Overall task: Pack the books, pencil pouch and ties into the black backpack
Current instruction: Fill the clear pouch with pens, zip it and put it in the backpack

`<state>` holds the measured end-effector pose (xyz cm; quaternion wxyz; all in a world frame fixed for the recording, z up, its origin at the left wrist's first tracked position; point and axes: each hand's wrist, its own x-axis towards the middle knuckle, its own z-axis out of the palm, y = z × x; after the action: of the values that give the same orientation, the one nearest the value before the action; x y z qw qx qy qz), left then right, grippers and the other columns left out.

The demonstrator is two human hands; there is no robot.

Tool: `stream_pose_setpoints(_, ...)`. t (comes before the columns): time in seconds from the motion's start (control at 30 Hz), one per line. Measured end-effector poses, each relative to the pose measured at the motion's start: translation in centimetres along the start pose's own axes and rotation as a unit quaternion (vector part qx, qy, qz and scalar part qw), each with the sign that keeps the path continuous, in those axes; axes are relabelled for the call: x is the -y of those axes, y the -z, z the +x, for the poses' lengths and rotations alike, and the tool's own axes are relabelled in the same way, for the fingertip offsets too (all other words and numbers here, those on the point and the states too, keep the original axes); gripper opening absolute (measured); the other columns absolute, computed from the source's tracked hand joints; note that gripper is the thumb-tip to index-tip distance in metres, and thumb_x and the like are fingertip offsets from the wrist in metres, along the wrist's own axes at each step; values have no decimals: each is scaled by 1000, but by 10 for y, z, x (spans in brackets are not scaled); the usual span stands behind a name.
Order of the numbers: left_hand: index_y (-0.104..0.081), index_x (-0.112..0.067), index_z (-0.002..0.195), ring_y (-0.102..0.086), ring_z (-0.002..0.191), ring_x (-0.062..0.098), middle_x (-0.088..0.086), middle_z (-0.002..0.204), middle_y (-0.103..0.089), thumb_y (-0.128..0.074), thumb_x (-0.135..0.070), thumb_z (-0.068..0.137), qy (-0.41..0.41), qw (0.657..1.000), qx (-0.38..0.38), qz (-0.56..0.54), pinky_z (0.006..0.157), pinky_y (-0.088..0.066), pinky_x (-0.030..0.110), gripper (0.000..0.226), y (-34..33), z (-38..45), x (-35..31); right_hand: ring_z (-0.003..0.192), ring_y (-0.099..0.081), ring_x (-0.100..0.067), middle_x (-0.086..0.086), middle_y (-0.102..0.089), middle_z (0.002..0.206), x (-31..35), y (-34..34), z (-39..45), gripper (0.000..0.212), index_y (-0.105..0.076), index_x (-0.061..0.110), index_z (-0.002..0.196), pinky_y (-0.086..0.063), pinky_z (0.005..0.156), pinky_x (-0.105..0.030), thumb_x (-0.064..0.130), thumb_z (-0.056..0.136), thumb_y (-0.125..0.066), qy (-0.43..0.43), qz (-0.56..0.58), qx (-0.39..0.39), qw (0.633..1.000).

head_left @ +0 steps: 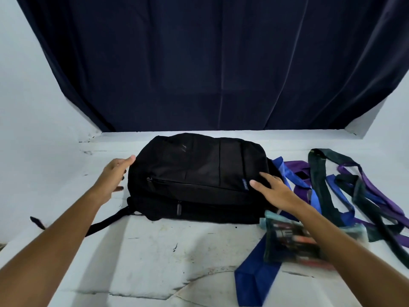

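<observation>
Before dark curtain (210, 63), backpack (199, 173) on white floor (155, 251)

Both bare arms reach forward from the lower corners; left hand (115, 173) mid-left, right hand (273, 188) right of centre, fingers straight and spread

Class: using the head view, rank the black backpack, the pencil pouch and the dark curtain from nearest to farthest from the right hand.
1. Black backpack: under the right hand fingertips.
2. Pencil pouch: beneath the right forearm, towards the camera.
3. Dark curtain: hanging behind the backpack.
</observation>
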<state>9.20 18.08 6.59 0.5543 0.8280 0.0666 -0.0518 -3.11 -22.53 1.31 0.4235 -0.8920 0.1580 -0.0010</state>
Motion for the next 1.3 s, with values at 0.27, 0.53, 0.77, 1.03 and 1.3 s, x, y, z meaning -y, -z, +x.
stream_pose_setpoints(0.27,-64,-36,118,-58,110,24,0,118,-67,-36,-84,81,117,982,99,-112,99,-42,55,67,-31,11,14,148,-20,-18,5,-22,160,14,-23,27,85,-23,27,155,-19,119,-33,66,85,-55,-61,192,92,975)
stream_pose_setpoints(0.53,-63,-34,124,-60,108,26,3,120,-67,-32,-83,83,134,977,90,-143,93,-46,51,71,-34,12,20,145,-27,-15,9,-25,158,26,-48,53,89,-10,29,156,-28,111,-28,57,88,-59,-45,321,116,939)
stream_pose_setpoints(0.77,-68,-35,107,-62,99,21,-1,106,-71,-31,-75,90,136,971,80,-177,91,-45,46,57,-31,14,24,134,-46,-16,7,-46,149,24,-58,65,106,-36,29,150,-31,117,-41,73,63,-76,-39,423,141,894)
stream_pose_setpoints(1.03,-66,-32,97,-59,88,20,-1,94,-67,-26,-69,95,149,966,44,-204,85,-40,41,55,-7,13,32,138,-41,-13,10,-42,151,49,-86,69,106,-33,31,151,-28,119,-41,77,64,-72,-42,424,170,889)
stream_pose_setpoints(1.3,-68,-28,103,-62,90,23,3,99,-69,-29,-68,95,153,962,39,-225,71,-45,38,56,30,16,44,141,-35,-11,14,-38,153,78,-121,69,107,-31,35,151,-24,120,-42,80,62,-70,-12,421,189,887)
